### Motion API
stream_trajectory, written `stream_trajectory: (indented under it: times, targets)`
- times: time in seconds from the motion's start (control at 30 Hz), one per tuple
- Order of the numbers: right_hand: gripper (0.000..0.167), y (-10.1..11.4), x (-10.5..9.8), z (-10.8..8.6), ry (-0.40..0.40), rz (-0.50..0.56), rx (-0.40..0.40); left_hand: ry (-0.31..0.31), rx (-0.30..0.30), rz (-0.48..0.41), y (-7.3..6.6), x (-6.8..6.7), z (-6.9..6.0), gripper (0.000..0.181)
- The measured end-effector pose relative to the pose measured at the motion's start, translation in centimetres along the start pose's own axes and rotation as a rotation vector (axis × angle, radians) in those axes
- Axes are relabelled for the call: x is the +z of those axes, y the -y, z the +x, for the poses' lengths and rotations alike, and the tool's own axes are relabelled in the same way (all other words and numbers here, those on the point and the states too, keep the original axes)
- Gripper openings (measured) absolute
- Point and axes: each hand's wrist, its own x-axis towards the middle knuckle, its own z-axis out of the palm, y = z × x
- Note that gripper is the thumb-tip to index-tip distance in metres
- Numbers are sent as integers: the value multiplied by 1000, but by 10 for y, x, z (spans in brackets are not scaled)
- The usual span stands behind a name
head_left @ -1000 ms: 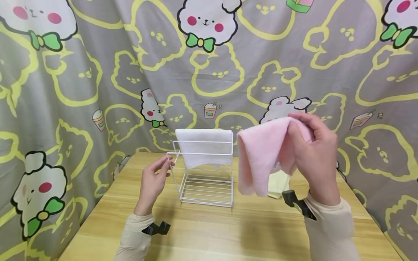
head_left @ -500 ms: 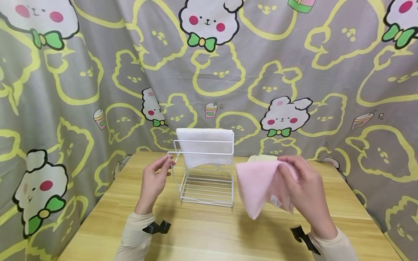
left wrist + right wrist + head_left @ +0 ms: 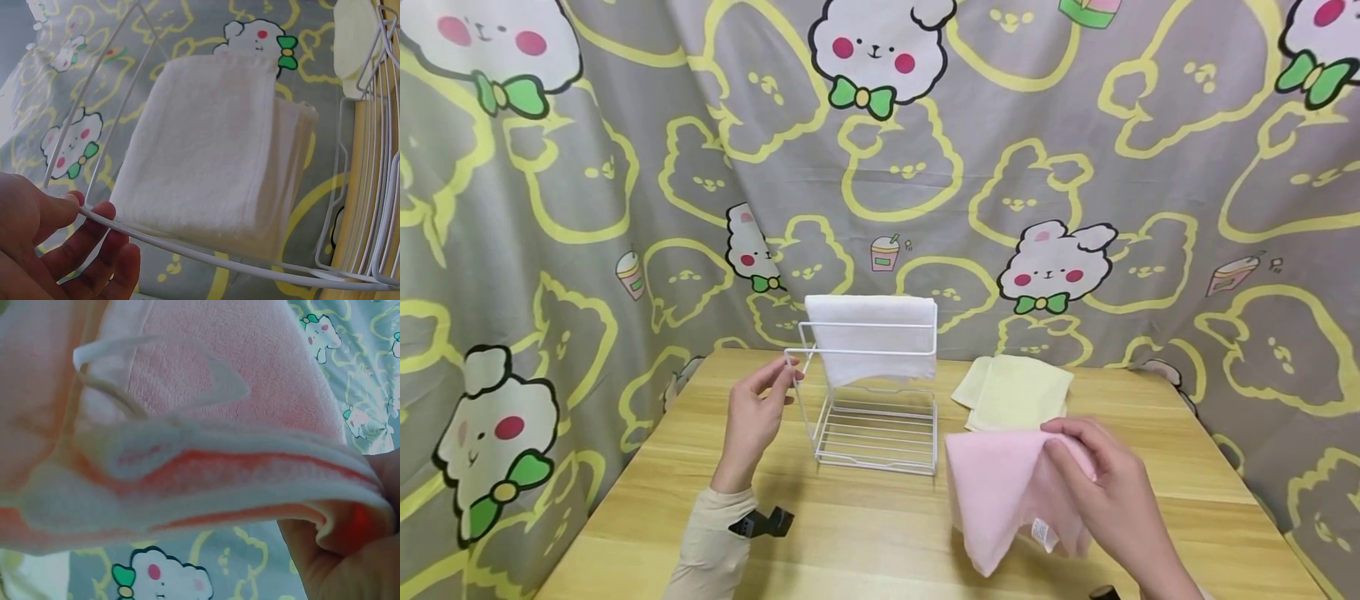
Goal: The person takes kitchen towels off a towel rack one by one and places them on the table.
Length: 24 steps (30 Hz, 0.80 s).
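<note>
A white wire rack (image 3: 876, 462) stands on the table, and a folded white towel (image 3: 872, 346) hangs over its rear top bar. My left hand (image 3: 754, 421) pinches the rack's left front corner between thumb and fingers; the left wrist view shows thumb and fingertips on the white wire (image 3: 206, 255). My right hand (image 3: 1112, 487) pinches a pink towel (image 3: 992, 492) by its upper edge, and the cloth hangs down in folds with a small white label showing. Close up in the right wrist view, the pink towel (image 3: 237, 375) fills most of the picture.
Behind the pink towel, pale yellow towels (image 3: 1022, 392) lie folded on the wooden table (image 3: 865, 542), right of the rack. A grey patterned curtain (image 3: 910, 192) hangs along the back and sides of the table.
My right hand has lowered the pink towel toward the table's front, uncovering the yellow towels behind it. My left hand has kept its hold on the rack.
</note>
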Motion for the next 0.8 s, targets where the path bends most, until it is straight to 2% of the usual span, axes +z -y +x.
stream_trajectory:
  times: [0.17, 0.3, 0.67, 0.8]
  targets:
    - [15, -16, 2, -2, 85, -9, 71, -3, 1, 10, 2, 0, 0, 26]
    - [15, -35, 8, 0, 116, -30, 100, 3, -3, 15, 5, 1, 0, 27]
    - [16, -78, 25, 12, 157, -58, 82, -1, 6, 4, 3, 1, 1, 27]
    - [17, -90, 29, 14, 185, -61, 103, 2, 9, -1, 1, 2, 1, 27]
